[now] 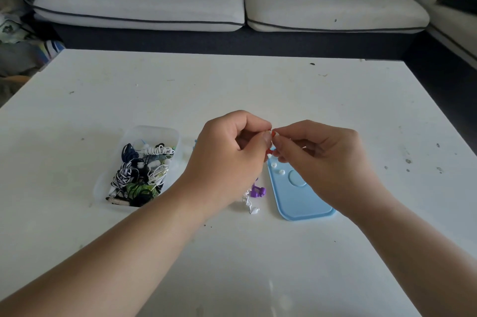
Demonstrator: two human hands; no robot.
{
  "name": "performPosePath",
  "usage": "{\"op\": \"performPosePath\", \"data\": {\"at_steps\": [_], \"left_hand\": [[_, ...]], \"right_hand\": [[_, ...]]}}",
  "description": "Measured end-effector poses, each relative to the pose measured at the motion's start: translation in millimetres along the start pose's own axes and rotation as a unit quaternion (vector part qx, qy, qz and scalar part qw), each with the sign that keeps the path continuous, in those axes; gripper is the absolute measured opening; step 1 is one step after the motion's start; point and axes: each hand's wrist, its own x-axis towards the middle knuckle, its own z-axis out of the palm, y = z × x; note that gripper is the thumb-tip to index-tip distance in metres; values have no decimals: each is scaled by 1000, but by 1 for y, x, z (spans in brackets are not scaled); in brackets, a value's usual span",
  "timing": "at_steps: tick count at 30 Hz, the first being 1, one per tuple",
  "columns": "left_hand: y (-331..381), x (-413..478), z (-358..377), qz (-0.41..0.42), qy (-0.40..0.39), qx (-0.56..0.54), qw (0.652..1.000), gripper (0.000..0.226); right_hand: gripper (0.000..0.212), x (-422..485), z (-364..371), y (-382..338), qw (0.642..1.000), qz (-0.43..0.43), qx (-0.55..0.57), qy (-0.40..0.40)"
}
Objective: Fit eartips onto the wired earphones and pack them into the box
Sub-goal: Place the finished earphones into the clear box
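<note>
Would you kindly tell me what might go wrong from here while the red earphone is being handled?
The left hand and right hand pinch the tiny red earphone in mid-air; a slip could drop it onto the table. Loose white eartips lie on the blue lid just beneath the right hand; a careless brush might scatter them.

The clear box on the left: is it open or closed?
Open. The clear box has no lid on; coiled earphones lie exposed inside, and a blue lid rests on the table to its right.
</note>
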Motion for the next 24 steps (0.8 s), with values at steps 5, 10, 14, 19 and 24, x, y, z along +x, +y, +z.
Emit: {"op": "performPosePath", "data": {"at_steps": [5, 10, 14, 19, 24], "left_hand": [[1, 2, 0, -28, 3, -45, 999, 12], [2, 1, 2, -31, -8, -33, 999, 12], [2, 1, 2, -40, -18, -36, 998, 12], [2, 2, 1, -59, -43, -43, 996, 17], [6, 5, -4, -124, -100, -122, 980, 13]], "right_hand": [[17, 4, -3, 6, 997, 32, 73, -18], [16, 7, -6, 8, 987, 58, 144, -42], [15, 5, -4, 9, 983, 62, 165, -53], [17, 7, -4, 10, 970, 96, 217, -60], [19, 9, -5, 11, 963, 123, 234, -52]]}}
